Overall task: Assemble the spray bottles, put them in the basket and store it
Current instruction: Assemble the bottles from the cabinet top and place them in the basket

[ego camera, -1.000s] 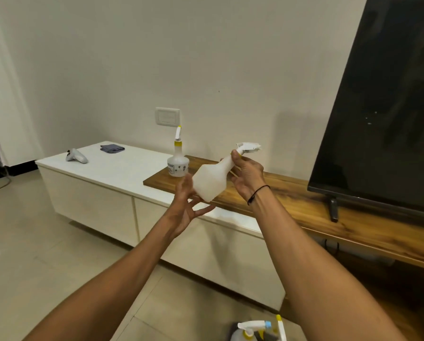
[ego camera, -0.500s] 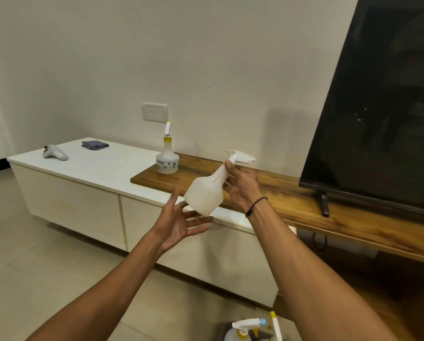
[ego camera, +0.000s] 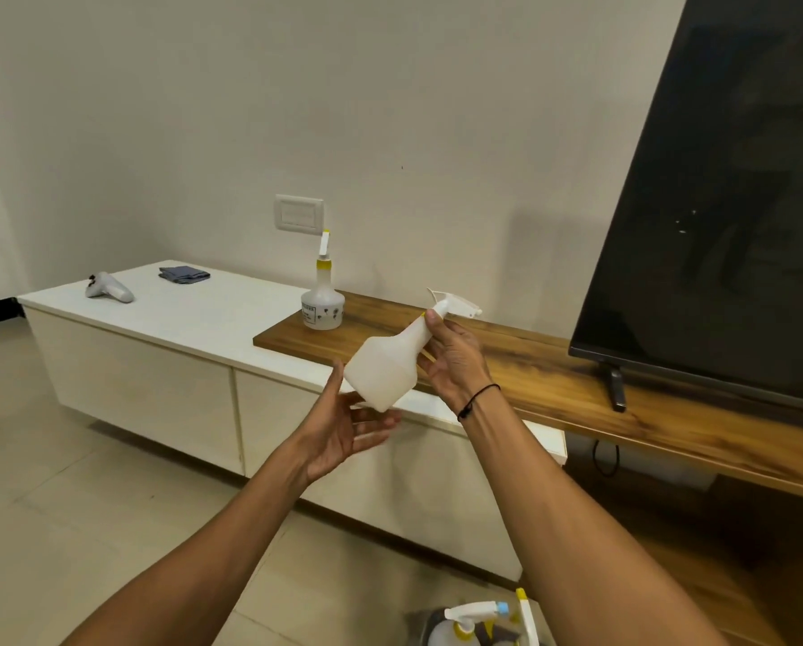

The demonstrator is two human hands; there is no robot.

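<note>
A white spray bottle (ego camera: 385, 370) with its trigger head on is tilted in the air in front of the cabinet. My right hand (ego camera: 453, 361) grips its neck just below the trigger. My left hand (ego camera: 343, 428) is spread open beneath the bottle's base, thumb beside it. A second bottle (ego camera: 322, 303) with a yellow collar and a narrow white nozzle stands upright on the wooden shelf (ego camera: 530, 366). At the bottom edge, a basket (ego camera: 425, 622) on the floor holds assembled spray bottles (ego camera: 464, 622).
A low white cabinet (ego camera: 157, 356) runs along the wall, carrying a grey controller (ego camera: 108, 287) and a folded dark cloth (ego camera: 184, 274). A large black TV (ego camera: 726, 202) stands on the wooden shelf at right. A wall socket (ego camera: 298, 213) is behind the second bottle.
The view has shifted. My left hand has let go of the bottle's base and opened below it; my right hand keeps the neck and has lowered the bottle slightly.
</note>
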